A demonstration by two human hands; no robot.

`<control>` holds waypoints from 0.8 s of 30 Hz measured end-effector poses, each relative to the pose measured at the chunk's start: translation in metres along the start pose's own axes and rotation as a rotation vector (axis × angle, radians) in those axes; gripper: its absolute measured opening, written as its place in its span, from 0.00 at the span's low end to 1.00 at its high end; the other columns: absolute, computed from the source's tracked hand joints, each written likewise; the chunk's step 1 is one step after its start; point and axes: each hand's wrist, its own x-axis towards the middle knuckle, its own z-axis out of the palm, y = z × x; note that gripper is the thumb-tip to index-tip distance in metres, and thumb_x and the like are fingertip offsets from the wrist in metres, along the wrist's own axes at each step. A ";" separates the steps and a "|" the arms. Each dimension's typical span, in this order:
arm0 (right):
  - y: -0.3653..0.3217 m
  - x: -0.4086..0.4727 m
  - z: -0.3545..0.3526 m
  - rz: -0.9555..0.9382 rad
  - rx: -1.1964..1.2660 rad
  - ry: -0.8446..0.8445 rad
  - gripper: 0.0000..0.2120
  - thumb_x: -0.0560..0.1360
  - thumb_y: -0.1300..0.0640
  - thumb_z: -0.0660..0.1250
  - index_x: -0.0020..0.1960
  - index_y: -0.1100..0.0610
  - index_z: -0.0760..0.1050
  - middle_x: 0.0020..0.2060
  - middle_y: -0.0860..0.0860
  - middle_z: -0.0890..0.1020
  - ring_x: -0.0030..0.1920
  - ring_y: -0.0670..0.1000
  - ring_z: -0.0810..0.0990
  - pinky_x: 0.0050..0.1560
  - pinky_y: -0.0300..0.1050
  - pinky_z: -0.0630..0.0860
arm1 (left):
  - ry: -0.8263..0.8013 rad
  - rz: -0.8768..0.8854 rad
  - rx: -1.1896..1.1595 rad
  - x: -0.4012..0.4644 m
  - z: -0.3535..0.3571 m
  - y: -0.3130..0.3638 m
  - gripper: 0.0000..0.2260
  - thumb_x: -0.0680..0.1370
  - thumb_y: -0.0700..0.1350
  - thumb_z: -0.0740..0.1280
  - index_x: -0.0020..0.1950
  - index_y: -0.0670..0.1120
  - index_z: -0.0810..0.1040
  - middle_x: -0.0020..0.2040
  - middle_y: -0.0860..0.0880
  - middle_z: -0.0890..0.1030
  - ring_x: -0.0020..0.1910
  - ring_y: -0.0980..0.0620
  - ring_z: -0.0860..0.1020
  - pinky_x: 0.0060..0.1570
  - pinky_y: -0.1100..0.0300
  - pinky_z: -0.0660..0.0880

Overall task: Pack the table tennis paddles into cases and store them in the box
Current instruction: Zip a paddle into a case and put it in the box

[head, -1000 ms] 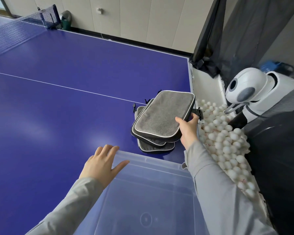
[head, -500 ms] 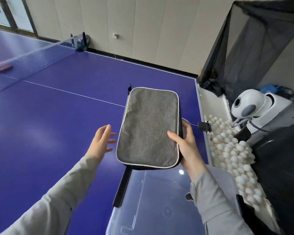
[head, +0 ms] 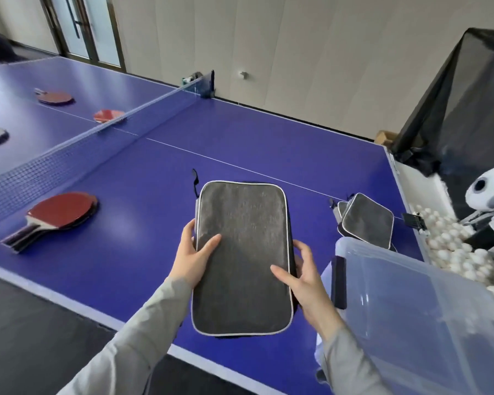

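I have the case in both hands at the centre of the frame, held flat above the desk. My left hand clamps its left edge with the thumb lying on the grey top. My right hand clamps the right edge the same way, thumb on top and fingers curled underneath. I cannot tell whether the zip is open or closed, since only the top face shows.

The nearest paddles lie stacked at centre left, close to the net. More sit beyond the net at upper left. Two other cases lie stacked at centre right, just behind the clear box, which fills the lower right.

I judge the step in hand to be readying this case for a paddle. To do it well, I would set the case on the desk near the stacked paddles, so one hand is free to work the zip. The pull seems to be at the far left corner, where a black loop shows. I would open the case fully before reaching for a paddle, and take the top paddle only so the stack stays put. The box can wait where it is.
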 end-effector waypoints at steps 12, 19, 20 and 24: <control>-0.054 0.044 0.133 -0.369 -0.521 0.112 0.15 0.75 0.55 0.68 0.61 0.49 0.75 0.51 0.44 0.73 0.55 0.46 0.74 0.56 0.30 0.67 | 0.051 0.195 0.408 0.019 -0.111 0.009 0.27 0.73 0.45 0.71 0.65 0.65 0.64 0.42 0.62 0.78 0.45 0.60 0.79 0.49 0.60 0.75; -0.095 0.121 0.173 -0.531 -0.657 0.122 0.09 0.76 0.56 0.68 0.55 0.56 0.80 0.46 0.48 0.74 0.51 0.50 0.74 0.57 0.48 0.72 | -0.004 0.283 0.691 0.070 -0.120 0.019 0.29 0.74 0.50 0.70 0.66 0.68 0.58 0.55 0.60 0.78 0.54 0.51 0.78 0.55 0.51 0.74; -0.099 0.132 0.178 -0.583 -0.674 0.139 0.09 0.75 0.56 0.68 0.55 0.56 0.79 0.45 0.48 0.73 0.50 0.50 0.74 0.56 0.50 0.72 | -0.006 0.295 0.753 0.080 -0.123 0.022 0.29 0.74 0.51 0.69 0.66 0.70 0.56 0.56 0.61 0.77 0.54 0.51 0.77 0.54 0.53 0.74; -0.111 0.172 0.198 -0.703 -0.897 0.100 0.12 0.73 0.49 0.70 0.53 0.55 0.80 0.42 0.48 0.73 0.49 0.52 0.73 0.52 0.49 0.70 | -0.022 0.362 0.936 0.116 -0.134 0.034 0.29 0.75 0.55 0.67 0.67 0.72 0.53 0.64 0.66 0.72 0.56 0.54 0.77 0.50 0.59 0.73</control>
